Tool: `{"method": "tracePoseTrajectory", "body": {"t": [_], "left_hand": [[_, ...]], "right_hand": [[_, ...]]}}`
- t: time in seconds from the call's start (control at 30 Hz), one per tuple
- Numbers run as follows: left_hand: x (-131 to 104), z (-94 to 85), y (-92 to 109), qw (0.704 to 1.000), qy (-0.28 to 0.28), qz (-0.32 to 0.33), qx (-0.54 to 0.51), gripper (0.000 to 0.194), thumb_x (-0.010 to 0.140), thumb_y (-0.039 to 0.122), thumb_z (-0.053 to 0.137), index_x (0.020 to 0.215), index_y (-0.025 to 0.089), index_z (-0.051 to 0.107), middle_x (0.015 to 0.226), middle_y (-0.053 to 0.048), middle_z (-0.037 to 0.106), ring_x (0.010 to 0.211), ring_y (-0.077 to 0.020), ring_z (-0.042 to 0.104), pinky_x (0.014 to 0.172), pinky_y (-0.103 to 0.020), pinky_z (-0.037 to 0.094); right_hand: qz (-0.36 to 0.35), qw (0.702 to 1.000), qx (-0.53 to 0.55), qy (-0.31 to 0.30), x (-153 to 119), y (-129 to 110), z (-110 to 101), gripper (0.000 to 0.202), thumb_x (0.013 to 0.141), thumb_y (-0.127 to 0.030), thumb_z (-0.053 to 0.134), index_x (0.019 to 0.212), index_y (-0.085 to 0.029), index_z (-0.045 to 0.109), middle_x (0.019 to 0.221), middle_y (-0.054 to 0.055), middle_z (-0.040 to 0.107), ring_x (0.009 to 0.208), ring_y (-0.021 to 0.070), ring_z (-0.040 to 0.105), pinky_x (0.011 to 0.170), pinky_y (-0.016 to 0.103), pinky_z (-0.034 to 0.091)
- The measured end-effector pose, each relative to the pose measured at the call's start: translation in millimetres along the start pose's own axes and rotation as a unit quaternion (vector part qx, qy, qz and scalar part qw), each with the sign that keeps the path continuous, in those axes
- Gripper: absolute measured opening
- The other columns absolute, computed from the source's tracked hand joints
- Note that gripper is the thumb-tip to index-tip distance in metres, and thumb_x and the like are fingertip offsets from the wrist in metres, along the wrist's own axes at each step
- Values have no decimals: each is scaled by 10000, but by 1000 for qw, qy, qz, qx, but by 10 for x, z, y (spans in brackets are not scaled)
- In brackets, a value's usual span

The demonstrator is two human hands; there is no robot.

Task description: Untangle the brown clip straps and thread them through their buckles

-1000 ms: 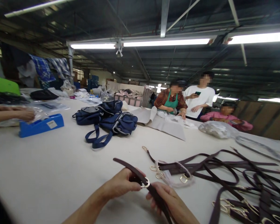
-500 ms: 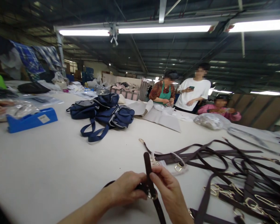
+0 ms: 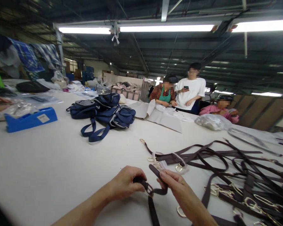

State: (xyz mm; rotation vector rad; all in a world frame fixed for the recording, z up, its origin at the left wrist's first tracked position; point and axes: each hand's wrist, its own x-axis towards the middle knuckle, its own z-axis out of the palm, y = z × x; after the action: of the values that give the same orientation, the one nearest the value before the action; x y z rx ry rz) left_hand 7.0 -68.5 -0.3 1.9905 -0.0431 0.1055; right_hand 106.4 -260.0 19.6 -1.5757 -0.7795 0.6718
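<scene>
Brown strap (image 3: 160, 191) in left hand's (image 3: 127, 183) and right hand's (image 3: 176, 185) grip (clear bag (image 3: 224, 123), whitish contents (image 3: 209, 123)).

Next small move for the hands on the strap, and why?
Probably have the right hand gently draw the dark strap away from the buckle while the left hand steadies it: the right pinches near the strap's tip, a slack bend runs between there and the buckle, and the left grips just beside the buckle. Exact threading is unclear.

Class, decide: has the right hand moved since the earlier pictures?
Yes: judged against the navy bags, the right hand has shifted rightward in the view.
</scene>
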Motion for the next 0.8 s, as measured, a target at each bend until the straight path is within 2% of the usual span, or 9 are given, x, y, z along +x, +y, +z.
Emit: {"method": "tracePoseTrajectory", "body": {"t": [0.13,0.3,0.4,0.5,0.57,0.67,0.73,0.8], "left_hand": [[15,-1,-22,994,31,-26,-98,238,647,187,698,879,136,715,747,2,663,698,-116,528,653,-213,388],[29,-7,-42,994,38,-30,-102,243,612,191,728,847,132,717,697,19,623,669,-103,486,627,-205,361],[21,-17,-44,996,32,-20,-78,237,617,186,736,850,140,728,705,21,631,671,-102,493,631,-201,366],[1,-42,-27,998,27,-5,-53,221,633,187,740,850,144,740,740,9,662,697,-111,527,644,-200,383],[-12,-66,-12,999,21,9,-34,224,640,191,743,860,150,748,771,-1,685,719,-121,558,660,-202,399],[-22,-102,0,1000,17,19,-18,236,644,207,748,877,171,756,812,-7,709,766,-139,601,691,-206,420],[-20,-122,1,999,25,19,-16,236,642,212,743,875,176,756,804,-5,708,767,-142,604,693,-209,426],[-15,-137,4,999,40,19,-13,240,633,200,734,870,173,754,774,0,695,738,-135,590,680,-209,423]], "right_hand": [[23,999,3,-47,10,-15,-10,380,811,-503,583,596,-213,465,633,-41,384,650,151,332,637,283,267],[43,997,4,-64,49,44,72,314,799,-478,590,654,-200,573,636,-45,368,638,143,315,613,270,249],[46,997,14,-66,58,98,89,268,818,-439,590,754,-191,668,664,-43,427,662,137,342,631,259,262],[55,994,58,-76,56,152,131,304,843,-457,588,865,-185,722,713,-25,549,696,137,428,687,255,318],[77,989,105,-65,54,191,187,347,819,-500,623,901,-182,737,776,4,617,754,158,502,744,275,392],[110,978,178,-13,56,250,288,361,743,-533,704,864,-194,736,881,34,645,895,216,551,804,358,500],[111,973,204,2,63,285,355,368,729,-549,720,821,-193,722,864,30,635,902,220,554,809,385,529],[98,974,206,-4,81,313,418,399,734,-578,709,795,-185,711,815,21,620,849,197,552,799,362,533]]}}
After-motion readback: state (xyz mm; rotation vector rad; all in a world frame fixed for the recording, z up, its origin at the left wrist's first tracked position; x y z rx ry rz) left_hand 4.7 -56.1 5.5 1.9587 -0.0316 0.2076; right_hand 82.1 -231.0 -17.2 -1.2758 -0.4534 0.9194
